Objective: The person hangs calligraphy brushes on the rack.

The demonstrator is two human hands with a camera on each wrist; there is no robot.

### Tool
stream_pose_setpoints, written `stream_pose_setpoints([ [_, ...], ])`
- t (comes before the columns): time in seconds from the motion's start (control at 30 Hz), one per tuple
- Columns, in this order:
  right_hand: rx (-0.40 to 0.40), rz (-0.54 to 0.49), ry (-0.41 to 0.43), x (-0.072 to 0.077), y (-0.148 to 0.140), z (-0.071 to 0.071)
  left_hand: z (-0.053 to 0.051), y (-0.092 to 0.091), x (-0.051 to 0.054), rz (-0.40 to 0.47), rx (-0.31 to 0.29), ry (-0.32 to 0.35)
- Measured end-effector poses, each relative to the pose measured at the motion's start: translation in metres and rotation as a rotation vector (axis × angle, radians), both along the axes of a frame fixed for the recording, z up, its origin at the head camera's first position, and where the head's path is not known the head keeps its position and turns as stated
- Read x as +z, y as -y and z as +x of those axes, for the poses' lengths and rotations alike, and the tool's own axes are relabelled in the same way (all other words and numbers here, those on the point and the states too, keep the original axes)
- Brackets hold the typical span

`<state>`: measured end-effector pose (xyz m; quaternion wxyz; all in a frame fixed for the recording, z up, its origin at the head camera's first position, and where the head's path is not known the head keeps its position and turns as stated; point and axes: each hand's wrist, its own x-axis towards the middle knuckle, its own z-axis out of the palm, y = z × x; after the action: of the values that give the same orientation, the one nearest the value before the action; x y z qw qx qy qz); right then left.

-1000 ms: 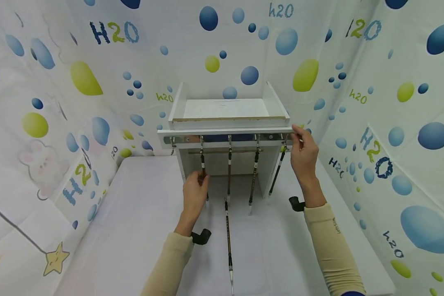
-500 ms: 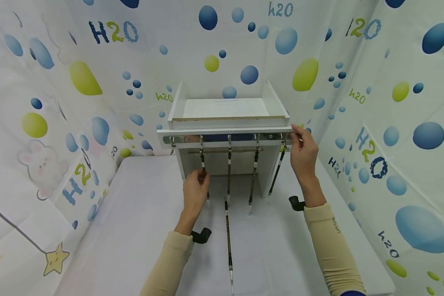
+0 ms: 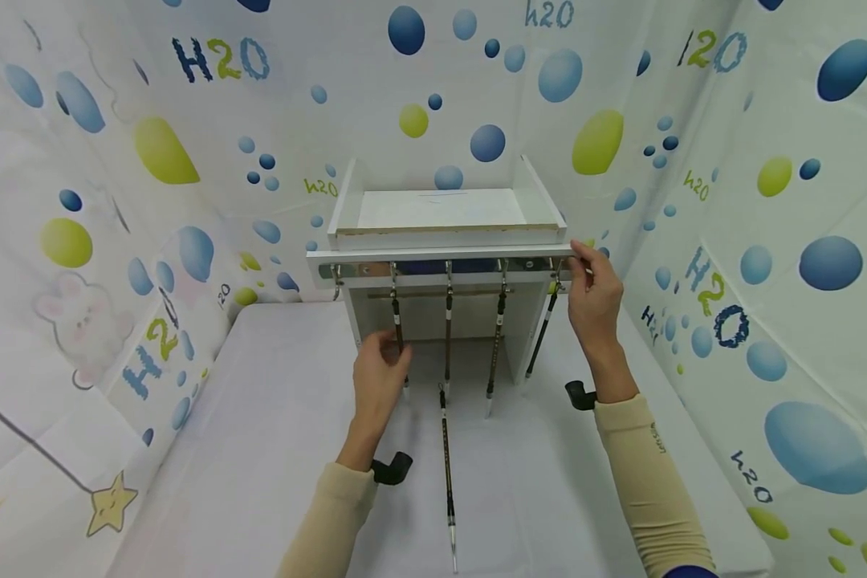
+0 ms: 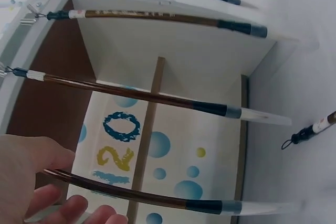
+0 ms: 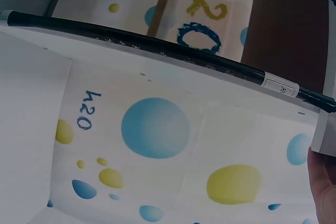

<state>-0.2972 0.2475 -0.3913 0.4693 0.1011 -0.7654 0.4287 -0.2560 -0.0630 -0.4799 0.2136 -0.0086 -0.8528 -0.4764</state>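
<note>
A calligraphy brush hangs by its loop from a hook on the white rail. My left hand is at its handle; in the left wrist view the thumb lies beside the brush, with the other fingers spread apart below it. My right hand pinches the rail's right end between thumb and fingers. Two more brushes hang in the middle, one a brown brush. A dark brush hangs tilted near my right hand. The leftmost hook bears no brush.
The rail fronts a white wooden shelf with an open tray top. Another brush lies lengthwise on the white table before it. Patterned cloth walls surround the table.
My left fingers have loosened and spread away from the brush handle, with the hand shifting slightly left. The right hand keeps its place on the rail. The head view has tilted a little.
</note>
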Motion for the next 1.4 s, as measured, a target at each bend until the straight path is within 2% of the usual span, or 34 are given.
stream_pose_setpoints([
  [0.13, 0.002, -0.001, -0.007, 0.001, 0.0, 0.0, 0.015, -0.002, -0.005, 0.053, 0.002, 0.03],
  [0.27, -0.008, 0.002, -0.009, 0.002, 0.0, 0.0, 0.029, -0.007, -0.015, 0.066, -0.021, 0.051],
  [0.37, -0.007, -0.002, -0.005, 0.002, 0.0, 0.0, 0.039, -0.011, -0.026, 0.068, -0.032, 0.067],
  [0.5, -0.003, -0.009, -0.004, 0.002, 0.0, 0.0, 0.05, -0.02, -0.046, 0.044, -0.039, 0.113],
  [0.67, -0.009, 0.001, 0.002, 0.002, -0.001, 0.0, 0.062, -0.033, -0.073, -0.067, -0.062, 0.168],
  [0.77, -0.015, 0.001, 0.008, 0.001, -0.001, -0.001, 0.069, -0.04, -0.09, -0.172, -0.087, 0.184],
  [0.97, -0.011, -0.01, 0.017, 0.0, -0.001, -0.001, 0.077, -0.051, -0.121, -0.387, -0.101, 0.149],
  [1.17, -0.003, -0.01, 0.029, -0.001, -0.001, 0.0, 0.079, -0.057, -0.135, -0.508, -0.074, 0.154],
  [1.4, -0.003, -0.014, 0.03, 0.0, 0.0, 0.001, 0.076, -0.063, -0.148, -0.569, -0.015, 0.165],
])
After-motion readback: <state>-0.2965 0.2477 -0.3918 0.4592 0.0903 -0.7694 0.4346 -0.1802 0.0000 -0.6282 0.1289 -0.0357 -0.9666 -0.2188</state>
